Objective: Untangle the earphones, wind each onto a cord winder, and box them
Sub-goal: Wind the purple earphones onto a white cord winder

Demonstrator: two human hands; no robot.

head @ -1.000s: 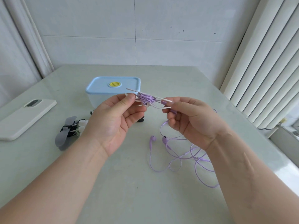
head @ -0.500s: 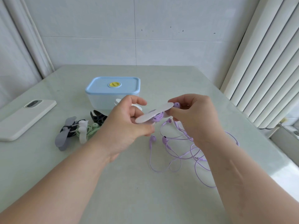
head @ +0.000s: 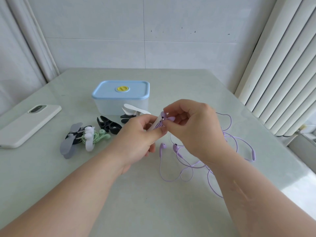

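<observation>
- Nearest to me, on the pale green glossy table (head: 136, 211), the loose part of the thin purple earphone cord (head: 187, 168) lies in several open loops. Its two purple earbuds (head: 162, 147) lie side by side just below my hands.
- My left hand (head: 136, 135) grips the flat white plastic cord winder (head: 156, 124), with the fingers curled round its lower part, and holds it tilted above the table.
- My right hand (head: 195, 129) pinches the purple cord at the upper end of the winder, where a few turns sit. I judge that the winding is only at its start, because most of the cord is on the table.
- To do this step well, I think I should hold the winder steady and lay each turn close beside the last one with light tension. The loops on the table must feed freely. Some of them cross near my right wrist and may knot if I pull fast.
- To the left, a grey winder with black cord (head: 71, 141) and a white winder with mint-green earphones (head: 89, 137) lie touching each other, both wound.
- Behind them lie an empty black winder (head: 109, 125) and, just in front of the box, one more white winder (head: 133, 109).
- Farthest, the translucent box with a light blue lid (head: 120, 91) stands closed. It has to be opened before boxing.
</observation>
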